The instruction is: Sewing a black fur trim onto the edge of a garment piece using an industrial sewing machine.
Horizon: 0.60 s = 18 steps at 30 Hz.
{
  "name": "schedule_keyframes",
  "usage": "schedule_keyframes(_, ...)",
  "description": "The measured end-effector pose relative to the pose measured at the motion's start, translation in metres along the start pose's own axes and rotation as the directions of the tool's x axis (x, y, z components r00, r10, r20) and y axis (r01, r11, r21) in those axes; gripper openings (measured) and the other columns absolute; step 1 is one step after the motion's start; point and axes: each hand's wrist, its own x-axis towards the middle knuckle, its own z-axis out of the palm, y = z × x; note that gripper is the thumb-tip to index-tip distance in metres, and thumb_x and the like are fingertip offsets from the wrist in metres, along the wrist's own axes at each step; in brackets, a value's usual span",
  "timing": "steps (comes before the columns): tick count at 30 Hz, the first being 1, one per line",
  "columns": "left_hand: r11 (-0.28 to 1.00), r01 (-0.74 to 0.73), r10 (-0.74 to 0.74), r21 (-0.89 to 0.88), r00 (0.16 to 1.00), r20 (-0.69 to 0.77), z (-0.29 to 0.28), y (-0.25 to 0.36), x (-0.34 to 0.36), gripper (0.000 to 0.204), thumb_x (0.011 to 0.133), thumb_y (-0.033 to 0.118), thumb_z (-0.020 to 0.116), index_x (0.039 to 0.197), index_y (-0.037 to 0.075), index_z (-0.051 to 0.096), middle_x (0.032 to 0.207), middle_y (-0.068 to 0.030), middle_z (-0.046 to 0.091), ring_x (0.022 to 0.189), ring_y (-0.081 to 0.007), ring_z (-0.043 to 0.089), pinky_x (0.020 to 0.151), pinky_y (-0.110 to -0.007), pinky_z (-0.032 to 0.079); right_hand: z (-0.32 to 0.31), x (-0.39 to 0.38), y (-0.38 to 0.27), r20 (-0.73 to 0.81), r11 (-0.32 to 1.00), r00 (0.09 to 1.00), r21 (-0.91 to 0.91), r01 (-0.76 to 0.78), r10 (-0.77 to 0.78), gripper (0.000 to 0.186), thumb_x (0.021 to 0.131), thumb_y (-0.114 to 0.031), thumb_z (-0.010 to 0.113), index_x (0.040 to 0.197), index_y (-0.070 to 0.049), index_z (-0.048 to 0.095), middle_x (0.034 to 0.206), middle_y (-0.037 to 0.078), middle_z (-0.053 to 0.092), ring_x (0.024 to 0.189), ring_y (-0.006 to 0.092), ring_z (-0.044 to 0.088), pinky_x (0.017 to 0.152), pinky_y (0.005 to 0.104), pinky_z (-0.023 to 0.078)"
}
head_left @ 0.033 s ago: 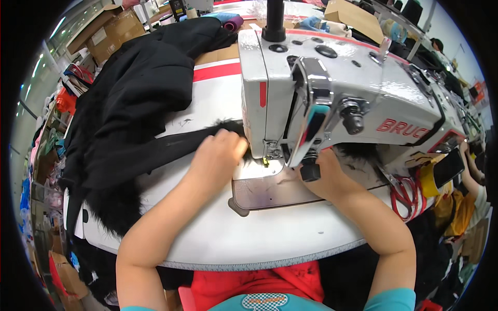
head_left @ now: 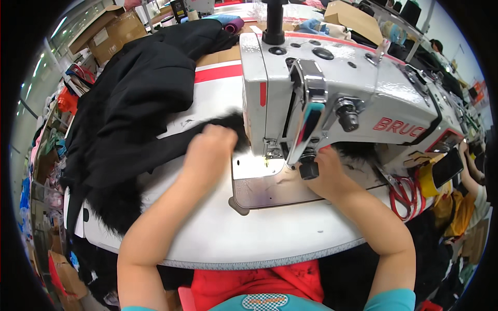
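My left hand (head_left: 208, 154) is closed on the edge of a black fur-trimmed garment (head_left: 140, 83), just left of the sewing machine's needle area. Black fur (head_left: 236, 124) sticks out beyond its knuckles, smeared by motion. The rest of the garment spreads over the left side of the table, with more fur hanging near its front edge. My right hand (head_left: 332, 175) is under the arm of the white sewing machine (head_left: 332, 62), right of the presser foot (head_left: 272, 151). Machine parts hide most of its fingers, so its hold cannot be made out. No fabric shows on the lit needle plate.
Red-handled scissors (head_left: 403, 197) lie on the right of the white table (head_left: 259, 236), beside a yellow roll (head_left: 429, 181) and a dark phone-like slab (head_left: 448, 168). A measuring tape runs along the front edge. Cardboard boxes (head_left: 115, 39) stand at the back left.
My left hand has shifted slightly left, away from the needle, drawing the garment's furry edge with it. My right hand has stayed nearly in place.
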Motion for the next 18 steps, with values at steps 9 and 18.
schedule_keyframes(9,-0.055,0.022,-0.883,-0.998,0.465,0.059,-0.101,-0.008,-0.089,0.034,0.086,0.019,0.056,0.112,-0.003,0.052,0.102,-0.0087,0.059,0.087,-0.0164,0.059,0.079,-0.028,0.047,-0.051,-0.029,0.029,-0.153,0.794,0.896,-0.417,-0.441,0.417,0.044,0.070,0.000,0.054,0.113,0.002,0.047,0.114,0.022,0.050,0.107,0.0379,0.046,0.089,0.0433,0.038)
schedule_keyframes(18,0.631,0.075,-0.131,-0.772,0.991,-0.010,-0.063,0.122,-0.106,0.037,0.076,0.010,0.066,0.108,-0.004,0.055,0.105,-0.0169,0.056,0.092,-0.0282,0.057,0.081,-0.033,0.045,-0.060,-0.025,0.032,-0.377,0.835,0.848,-0.263,-0.482,0.371,0.036,0.074,0.003,0.052,0.110,0.004,0.047,0.106,0.025,0.048,0.096,0.0409,0.049,0.080,0.0441,0.042)
